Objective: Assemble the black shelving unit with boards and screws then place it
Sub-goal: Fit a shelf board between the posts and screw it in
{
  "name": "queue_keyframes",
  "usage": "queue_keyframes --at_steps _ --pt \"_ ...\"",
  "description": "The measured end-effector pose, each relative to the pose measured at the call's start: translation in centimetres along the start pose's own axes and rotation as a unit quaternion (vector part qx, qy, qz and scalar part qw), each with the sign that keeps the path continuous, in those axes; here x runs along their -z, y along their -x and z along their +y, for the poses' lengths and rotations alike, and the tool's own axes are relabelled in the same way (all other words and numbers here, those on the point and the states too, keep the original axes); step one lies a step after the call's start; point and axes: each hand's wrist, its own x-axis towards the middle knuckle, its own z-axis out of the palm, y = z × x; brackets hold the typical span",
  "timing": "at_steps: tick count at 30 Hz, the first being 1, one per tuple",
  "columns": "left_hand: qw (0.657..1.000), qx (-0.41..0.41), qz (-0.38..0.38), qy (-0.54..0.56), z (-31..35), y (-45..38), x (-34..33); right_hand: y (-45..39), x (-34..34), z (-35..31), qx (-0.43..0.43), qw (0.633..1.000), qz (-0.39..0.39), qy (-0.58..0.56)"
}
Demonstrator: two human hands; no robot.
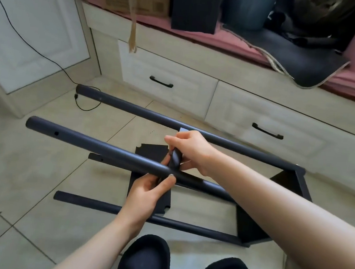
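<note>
- Four black round poles (93,146) joined at their right ends to one black board (294,183), forming a half-built shelving unit lying on its side on the pale tiled floor (31,173).
- Upper near pole raised off the floor, with a screw hole near its open left end; far upper pole (143,113) parallel behind it, also with a small hole near its tip.
- Two lower poles close to the tiles, the nearest one (95,204) running left from the board's bottom corner.
- Loose black board (151,151) with notched corners flat on the floor beneath the raised pole, partly hidden by it and the hands.
- Left hand (146,193) under the raised pole, thumb and fingertips pinching at its underside; what is pinched, cannot tell.
- Right hand (190,149) above the pole, fingers curled round a small dark tool-like piece (175,159) set against the pole's top.
- White drawers (167,83) with black handles just beyond the far pole.
- Black cable (36,50) trailing on the floor past the poles' left ends.
- Open tile to the left and near left of the frame.
- Dark-clad knees (146,261) at the bottom edge, close to the nearest pole.
</note>
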Motion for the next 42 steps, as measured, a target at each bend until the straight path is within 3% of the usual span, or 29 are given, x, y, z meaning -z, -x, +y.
queue_keyframes --at_steps 7,14,20,24,28,30,33,36,37,39,42 --pt "0.997 0.049 0.013 0.066 -1.5 0.9 0.5 -0.1 -0.6 1.7 0.003 1.0 -0.015 0.008" --pt "0.992 0.076 0.038 0.093 -1.8 1.8 1.4 0.5 0.0 3.7 -0.002 0.997 0.0 -0.081" --pt "0.984 0.118 0.073 0.11 -1.9 3.1 2.2 3.0 -0.8 6.8 0.01 0.997 0.019 0.07" --pt "0.985 0.146 0.08 0.046 -1.5 3.8 2.7 3.9 -1.5 6.8 0.059 0.981 0.04 0.181" --pt "0.974 0.184 0.058 -0.12 0.8 4.0 3.2 4.0 -1.3 6.5 0.045 0.983 0.028 0.177" --pt "0.942 0.169 0.089 -0.276 2.0 3.9 3.4 3.9 -1.1 6.6 0.033 0.986 0.029 0.161" --pt "0.804 0.118 0.121 -0.57 4.4 3.4 3.4 3.7 -1.1 6.9 0.049 0.983 0.034 0.173" --pt "0.686 -0.017 0.111 -0.719 6.1 2.5 3.4 3.6 -0.9 6.9 0.081 0.975 0.035 0.202" --pt "0.665 -0.089 0.096 -0.735 6.6 2.1 3.5 3.6 -0.7 6.8 0.09 0.974 0.034 0.206" --pt "0.655 -0.183 0.034 -0.733 7.1 0.9 3.9 3.5 -0.2 6.8 0.106 0.97 0.038 0.214" --pt "0.659 -0.173 -0.107 -0.724 7.7 -1.4 5.2 3.0 0.9 6.4 0.151 0.958 0.09 0.227"
